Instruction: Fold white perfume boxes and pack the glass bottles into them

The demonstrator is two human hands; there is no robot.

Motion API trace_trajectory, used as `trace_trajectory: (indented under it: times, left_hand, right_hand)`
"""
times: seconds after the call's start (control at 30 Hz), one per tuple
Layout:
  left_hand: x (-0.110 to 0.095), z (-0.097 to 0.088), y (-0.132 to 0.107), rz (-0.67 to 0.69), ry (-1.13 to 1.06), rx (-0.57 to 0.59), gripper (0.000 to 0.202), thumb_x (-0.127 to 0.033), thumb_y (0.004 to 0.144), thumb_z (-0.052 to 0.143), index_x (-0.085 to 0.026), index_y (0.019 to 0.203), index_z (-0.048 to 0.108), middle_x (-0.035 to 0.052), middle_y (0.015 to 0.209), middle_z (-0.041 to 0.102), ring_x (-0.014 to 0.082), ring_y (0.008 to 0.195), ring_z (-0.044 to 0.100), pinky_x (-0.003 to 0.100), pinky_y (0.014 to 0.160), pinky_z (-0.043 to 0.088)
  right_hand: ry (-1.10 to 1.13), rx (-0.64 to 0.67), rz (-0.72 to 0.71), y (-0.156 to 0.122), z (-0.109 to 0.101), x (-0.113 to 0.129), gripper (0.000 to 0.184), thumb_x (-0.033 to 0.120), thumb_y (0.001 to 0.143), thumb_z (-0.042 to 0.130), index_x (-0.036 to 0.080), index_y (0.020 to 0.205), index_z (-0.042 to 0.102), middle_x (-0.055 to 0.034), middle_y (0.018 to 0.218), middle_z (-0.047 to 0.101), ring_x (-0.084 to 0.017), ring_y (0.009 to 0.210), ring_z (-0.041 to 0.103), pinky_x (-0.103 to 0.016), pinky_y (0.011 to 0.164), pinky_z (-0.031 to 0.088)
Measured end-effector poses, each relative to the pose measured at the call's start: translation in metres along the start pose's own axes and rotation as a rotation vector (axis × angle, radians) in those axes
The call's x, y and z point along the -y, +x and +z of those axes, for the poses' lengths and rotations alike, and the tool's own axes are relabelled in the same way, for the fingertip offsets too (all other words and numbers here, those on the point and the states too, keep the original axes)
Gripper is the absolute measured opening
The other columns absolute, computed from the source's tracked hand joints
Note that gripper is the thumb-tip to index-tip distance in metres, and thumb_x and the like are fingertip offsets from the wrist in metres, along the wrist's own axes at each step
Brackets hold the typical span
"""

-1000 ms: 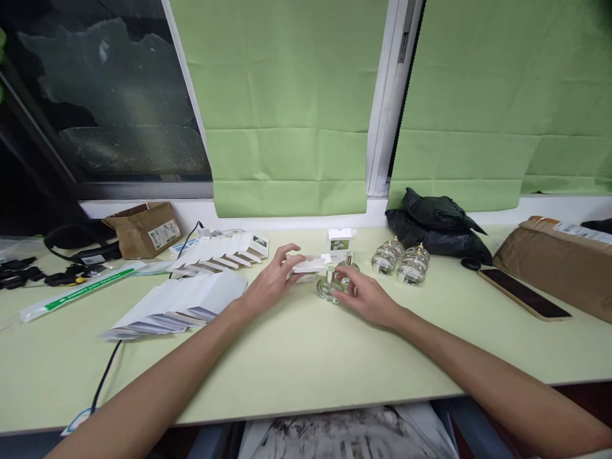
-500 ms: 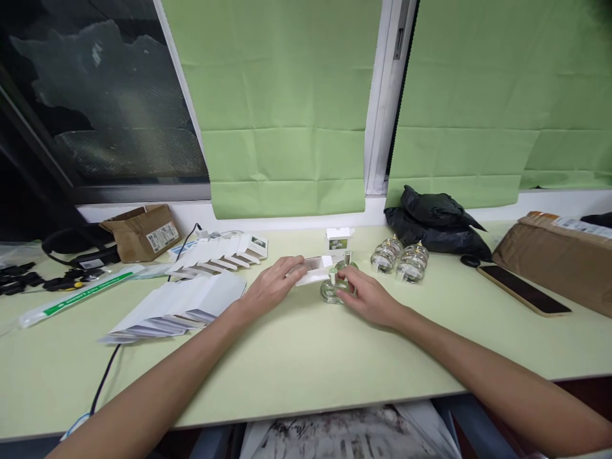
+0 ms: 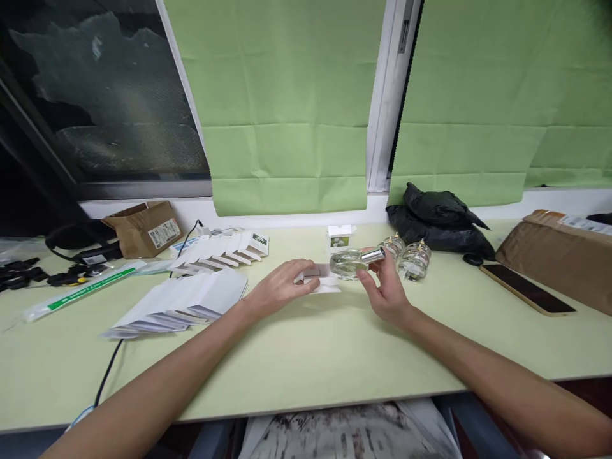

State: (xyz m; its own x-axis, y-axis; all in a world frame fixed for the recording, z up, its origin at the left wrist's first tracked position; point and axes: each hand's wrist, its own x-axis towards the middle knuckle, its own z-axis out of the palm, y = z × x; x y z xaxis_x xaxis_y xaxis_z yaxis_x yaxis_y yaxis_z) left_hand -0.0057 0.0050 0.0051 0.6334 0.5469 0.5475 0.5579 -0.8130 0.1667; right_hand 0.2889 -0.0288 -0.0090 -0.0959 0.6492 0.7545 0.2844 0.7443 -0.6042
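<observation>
My left hand (image 3: 284, 287) grips a small white box (image 3: 327, 282) whose open end, with a flap folded out, faces right. Between the fingers and thumb of my right hand (image 3: 386, 290) is a clear glass perfume bottle (image 3: 347, 264), tipped on its side. Its silver cap (image 3: 373, 255) points right, and its rounded base is at the box's mouth. Whether a second bottle is behind it, I cannot tell. Beyond them stands another small white box (image 3: 340, 239) with a picture on its front and its top open.
Ornate glass bottles (image 3: 414, 261) stand right of my right hand. White boxes (image 3: 182, 303) lie in rows at left, near a brown carton (image 3: 143, 231). A phone (image 3: 526, 289), black plastic bags (image 3: 437, 223) and a large cardboard box (image 3: 557, 255) are at right.
My right hand has lifted a perfume bottle off the table and tipped it sideways toward the box. The two bottles no longer stand upright there. My left hand has shifted slightly right with the box.
</observation>
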Motion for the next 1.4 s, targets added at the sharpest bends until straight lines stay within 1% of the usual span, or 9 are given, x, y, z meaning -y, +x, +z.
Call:
trace_trajectory:
  times: [0.13,0.4,0.63,0.77,0.9,1.0,1.1,1.27,1.4]
  left_hand:
    - [-0.010,0.004,0.000,0.011,-0.034,0.065,0.024,-0.031,0.105,0.055,-0.030,0.124,0.071,0.0053,0.145,0.065,0.0246,0.133,0.062,0.040,0.115,0.049]
    - [-0.026,0.006,0.002,-0.335,-0.116,0.050,0.048,-0.048,0.095,0.068,-0.031,0.139,0.061,0.0020,0.132,0.071,0.0233,0.113,0.072,0.032,0.100,0.057]
    - [0.003,0.018,-0.004,0.177,-0.049,-0.037,0.035,-0.011,0.101,0.051,-0.029,0.132,0.054,0.0116,0.144,0.059,0.0247,0.132,0.062,0.042,0.103,0.058]
    - [0.003,0.025,-0.003,0.293,-0.117,-0.137,0.049,-0.007,0.101,0.053,-0.029,0.142,0.036,0.0161,0.144,0.055,0.0236,0.134,0.061,0.043,0.098,0.060]
    - [-0.008,0.026,-0.002,0.061,-0.228,-0.161,0.059,-0.011,0.099,0.060,-0.029,0.148,0.033,0.0127,0.140,0.061,0.0238,0.132,0.063,0.046,0.107,0.055]
    - [-0.016,0.023,0.000,-0.117,-0.246,-0.119,0.051,-0.012,0.095,0.063,-0.027,0.142,0.048,0.0090,0.133,0.067,0.0255,0.127,0.065,0.046,0.107,0.055]
    - [-0.023,0.018,0.003,-0.177,-0.302,-0.092,0.038,-0.015,0.094,0.061,-0.026,0.130,0.061,0.0069,0.127,0.069,0.0247,0.117,0.066,0.039,0.096,0.058]
    - [-0.035,0.015,0.009,-0.302,-0.452,-0.084,0.031,-0.022,0.097,0.059,-0.024,0.128,0.060,0.0058,0.122,0.069,0.0221,0.108,0.066,0.029,0.080,0.057]
    - [-0.047,0.019,0.013,-0.373,-0.675,-0.109,0.026,-0.036,0.099,0.066,-0.022,0.119,0.059,0.0064,0.116,0.070,0.0220,0.105,0.068,0.030,0.080,0.058]
  right_hand:
    - [-0.042,0.112,-0.033,-0.002,0.001,0.009,0.028,0.037,0.106,0.056,0.029,0.133,0.048,-0.0077,0.118,0.062,-0.022,0.094,0.062,-0.040,0.086,0.054]
    - [-0.153,0.208,-0.027,-0.001,-0.002,0.016,0.026,0.033,0.107,0.053,0.027,0.132,0.050,-0.0091,0.119,0.062,-0.023,0.094,0.058,-0.038,0.082,0.052]
    - [-0.208,0.249,-0.143,0.000,-0.005,0.011,0.028,0.030,0.106,0.054,0.028,0.135,0.054,-0.0119,0.122,0.065,-0.028,0.103,0.061,-0.044,0.087,0.054]
    - [-0.208,0.260,-0.184,-0.001,-0.004,0.012,0.029,0.028,0.105,0.057,0.029,0.134,0.055,-0.0114,0.120,0.066,-0.028,0.106,0.064,-0.045,0.090,0.055]
    - [-0.224,0.248,-0.280,0.003,-0.005,0.007,0.033,0.027,0.102,0.063,0.029,0.134,0.056,-0.0106,0.121,0.070,-0.029,0.110,0.066,-0.045,0.090,0.055]
    - [-0.232,0.251,-0.287,0.005,-0.006,0.004,0.032,0.028,0.102,0.064,0.029,0.133,0.059,-0.0100,0.118,0.072,-0.028,0.105,0.066,-0.044,0.086,0.055]
    - [-0.238,0.263,-0.249,0.007,-0.006,0.006,0.029,0.031,0.102,0.063,0.029,0.131,0.061,-0.0100,0.116,0.072,-0.028,0.103,0.066,-0.045,0.086,0.055]
    - [-0.232,0.244,-0.157,0.008,-0.006,0.012,0.032,0.037,0.105,0.060,0.029,0.136,0.060,-0.0097,0.113,0.072,-0.027,0.099,0.066,-0.046,0.089,0.056]
    - [-0.164,0.176,-0.083,0.009,-0.007,0.015,0.045,0.040,0.108,0.052,0.033,0.153,0.048,-0.0107,0.128,0.069,-0.028,0.110,0.068,-0.048,0.097,0.057]
